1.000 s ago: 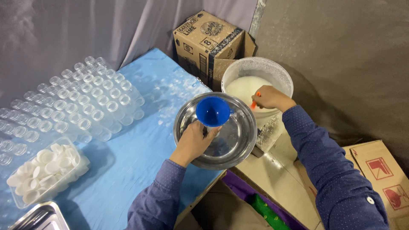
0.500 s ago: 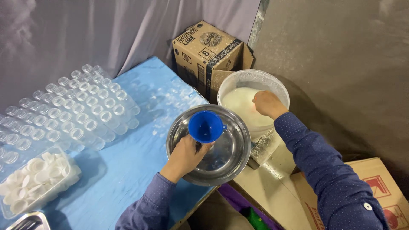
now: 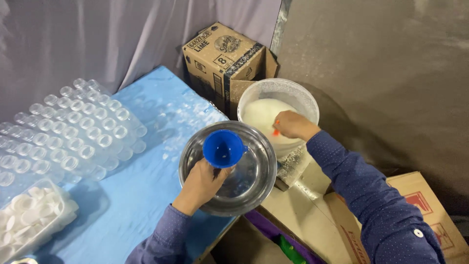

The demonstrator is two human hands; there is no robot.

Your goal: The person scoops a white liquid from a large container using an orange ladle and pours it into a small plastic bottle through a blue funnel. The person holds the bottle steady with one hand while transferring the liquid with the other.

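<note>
- Blue funnel (image 3: 223, 148) stands mouth up over the steel bowl (image 3: 254, 186), near the edge of the blue surface (image 3: 146, 195); what its spout sits in is hidden by the cone and the hand below it.
- Left hand (image 3: 202, 181) has its grip closed around the funnel's lower part from below, fingers curled under the cone.
- Right hand (image 3: 289, 124) reaches into the white bucket (image 3: 303, 95), which holds white powder (image 3: 259, 115); its grip is closed on a small orange thing (image 3: 276, 131), most of it hidden, so I cannot tell what kind of tool it is.
- Handling, as a judgement: the funnel looks like thin, stiff, light plastic, smooth and a bit slippery, and top-heavy on its narrow spout. Holding it at the neck just under the cone, as now, seems the steadiest place.
- The bowl looks rigid and would likely slide easily on the surface.
- Rows of clear small bottles (image 3: 73, 132) lie to the left, well apart from the bowl; a clear tub of white caps (image 3: 29, 230) sits nearer the left edge.
- A cardboard box (image 3: 222, 56) stands behind the bucket.
</note>
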